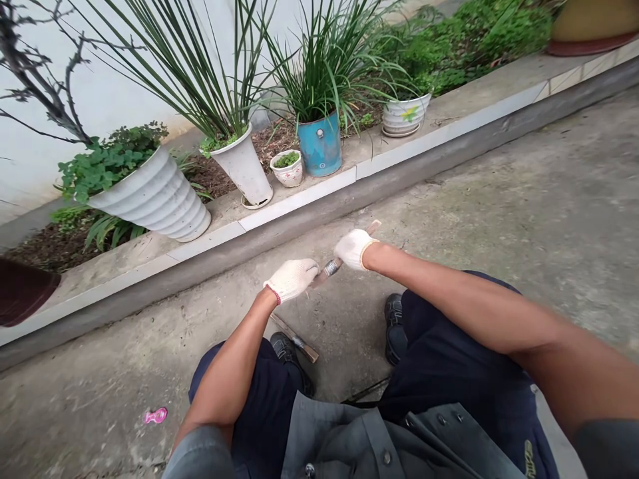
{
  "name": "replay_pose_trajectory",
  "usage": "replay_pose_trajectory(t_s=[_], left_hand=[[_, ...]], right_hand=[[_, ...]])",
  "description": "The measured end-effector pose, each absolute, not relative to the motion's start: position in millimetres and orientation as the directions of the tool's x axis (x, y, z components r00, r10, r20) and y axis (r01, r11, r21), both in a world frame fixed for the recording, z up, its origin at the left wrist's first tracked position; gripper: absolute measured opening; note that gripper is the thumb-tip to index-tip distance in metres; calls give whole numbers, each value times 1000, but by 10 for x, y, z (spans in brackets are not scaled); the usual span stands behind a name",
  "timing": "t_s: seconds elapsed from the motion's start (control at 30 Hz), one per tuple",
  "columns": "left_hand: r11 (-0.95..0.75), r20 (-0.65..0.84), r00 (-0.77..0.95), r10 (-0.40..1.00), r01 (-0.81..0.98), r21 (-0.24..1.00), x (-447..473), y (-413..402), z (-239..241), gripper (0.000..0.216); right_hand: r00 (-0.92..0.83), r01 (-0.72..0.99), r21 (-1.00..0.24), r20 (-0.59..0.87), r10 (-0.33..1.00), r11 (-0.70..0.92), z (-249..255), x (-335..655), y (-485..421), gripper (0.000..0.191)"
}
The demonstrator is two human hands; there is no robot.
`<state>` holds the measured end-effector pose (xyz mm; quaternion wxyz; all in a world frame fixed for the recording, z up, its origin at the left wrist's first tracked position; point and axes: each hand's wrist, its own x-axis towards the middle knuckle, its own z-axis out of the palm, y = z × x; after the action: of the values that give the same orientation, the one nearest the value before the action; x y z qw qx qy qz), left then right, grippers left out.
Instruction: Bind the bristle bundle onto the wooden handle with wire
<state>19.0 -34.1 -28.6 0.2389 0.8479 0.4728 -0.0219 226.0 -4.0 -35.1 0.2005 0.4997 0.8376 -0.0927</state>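
In both gloved hands, low over the concrete, is a flat paintbrush (331, 267) with a worn metal band. My right hand (354, 249), in a white knit glove, is closed round its wooden handle, whose end sticks out past the fist. The fingers of my left hand (292, 279), also gloved, are closed at the bristle end and hide most of it. A second brush (299, 342) lies on the ground beside my left shoe (289, 356).
A low tiled ledge (299, 194) runs across in front, bearing a ribbed white pot (154, 196), a tall white pot (244, 169), a small pot (288, 171), a blue pot (321, 145) and a white bowl pot (405, 114). A pink object (156, 416) lies on the concrete at left.
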Motion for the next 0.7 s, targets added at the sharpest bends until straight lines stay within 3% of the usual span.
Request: replay_pose_trajectory(t_s=[0.1, 0.2, 0.33, 0.43, 0.53, 0.7], left_hand=[[-413, -243, 536, 808, 811, 415, 140, -320, -206, 31], [-342, -240, 530, 813, 769, 540, 97, -303, -163, 31], [-197, -214, 527, 823, 617, 762, 109, -301, -233, 43], [-149, -238, 485, 841, 632, 760, 179, -327, -353, 45], [-173, -286, 502, 816, 685, 708, 251, -375, -448, 41], [-257, -359, 536, 764, 763, 594, 299, -464, -437, 37]], right_hand=[[-578, 784, -100, -478, 662, 612, -306, 2326, -68, 30], [-698, 712, -326, -431, 572, 622, -245, 2477, -44, 19], [-679, 678, -593, -281, 678, 434, -170, 2582, -8, 23], [-563, 662, -696, -219, 797, 277, -144, 2528, 21, 29], [-438, 747, -619, -181, 880, 245, -163, 2453, 86, 30], [-313, 946, -148, -189, 931, 289, -296, 2409, 162, 28]])
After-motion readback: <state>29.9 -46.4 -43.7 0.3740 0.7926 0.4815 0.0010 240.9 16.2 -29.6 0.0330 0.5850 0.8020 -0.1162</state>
